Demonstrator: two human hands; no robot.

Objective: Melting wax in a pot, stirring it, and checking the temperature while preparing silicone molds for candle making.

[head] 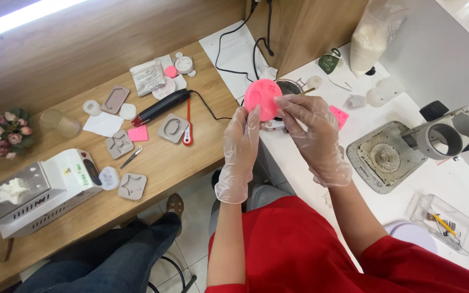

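Both my hands wear clear plastic gloves and hold a round pink silicone mould (261,96) up in front of me. My left hand (241,142) grips its lower left edge. My right hand (314,134) pinches its right edge with the fingertips. The mould's face shows shallow raised shapes. Behind it, partly hidden, a small metal pot (290,87) sits on the white table (462,184).
A wooden table (191,152) at left carries several grey moulds, a black heat gun (161,106), a red thermometer (188,127), a glass and a white machine (39,190). On the white table are a grey stand (386,156), a clear box and a bag of white powder (373,32). Another person's legs show below.
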